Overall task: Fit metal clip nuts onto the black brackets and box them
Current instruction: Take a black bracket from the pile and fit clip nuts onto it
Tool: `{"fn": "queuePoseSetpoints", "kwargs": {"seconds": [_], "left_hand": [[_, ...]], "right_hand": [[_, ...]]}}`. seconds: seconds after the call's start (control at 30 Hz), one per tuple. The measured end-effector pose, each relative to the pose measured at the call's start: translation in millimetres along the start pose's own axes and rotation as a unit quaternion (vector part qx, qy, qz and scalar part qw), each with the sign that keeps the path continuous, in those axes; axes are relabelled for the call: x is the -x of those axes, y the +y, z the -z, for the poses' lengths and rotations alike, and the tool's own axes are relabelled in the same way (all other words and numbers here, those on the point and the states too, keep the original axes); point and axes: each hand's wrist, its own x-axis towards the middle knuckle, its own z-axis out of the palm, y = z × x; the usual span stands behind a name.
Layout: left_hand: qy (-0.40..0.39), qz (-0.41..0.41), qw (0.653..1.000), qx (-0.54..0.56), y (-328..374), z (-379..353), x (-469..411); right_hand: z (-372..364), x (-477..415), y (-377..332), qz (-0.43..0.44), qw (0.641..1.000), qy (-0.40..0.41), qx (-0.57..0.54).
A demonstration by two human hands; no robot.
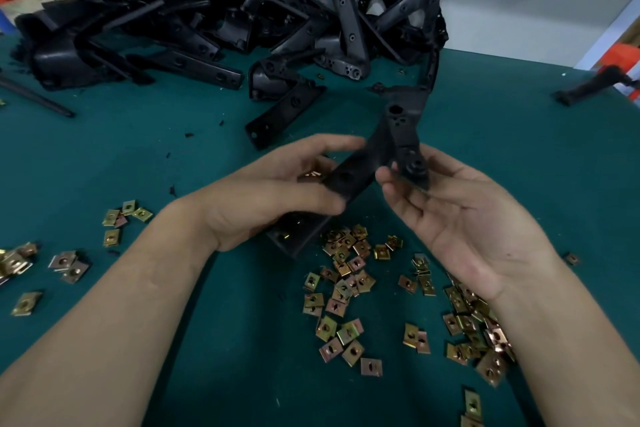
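A black plastic bracket (388, 149) is held up over the green table, angled from lower left to upper right. My left hand (277, 191) grips its lower arm, thumb across the top; a brass-coloured clip nut (313, 174) shows under my fingers against the bracket. My right hand (460, 218), palm up, pinches the bracket's round-holed end between thumb and fingertips. Several loose clip nuts (346, 281) lie scattered on the table below both hands.
A large heap of black brackets (225, 21) fills the back of the green table (138, 149) against a grey wall. Small groups of clip nuts (117, 222) lie at the left. A black handle-like part (595, 83) lies at the far right.
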Motion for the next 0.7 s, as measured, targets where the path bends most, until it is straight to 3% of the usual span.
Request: {"fn": "queuePoseSetpoints", "kwargs": {"seconds": [0.27,0.47,0.7], "left_hand": [[0.022,-0.057,0.997,0.045,8.4,-9.5,1.6],[-0.004,0.007,0.969,0.246,14.2,-10.6,3.3],[-0.040,-0.014,0.970,0.238,8.2,-11.7,3.3]], "right_hand": [[-10.4,8.6,7.8,-0.032,0.991,-0.084,0.101],[-8.9,3.3,7.7,0.003,0.998,-0.030,0.052],[-10.0,5.4,4.0,0.014,0.999,-0.025,0.027]]}}
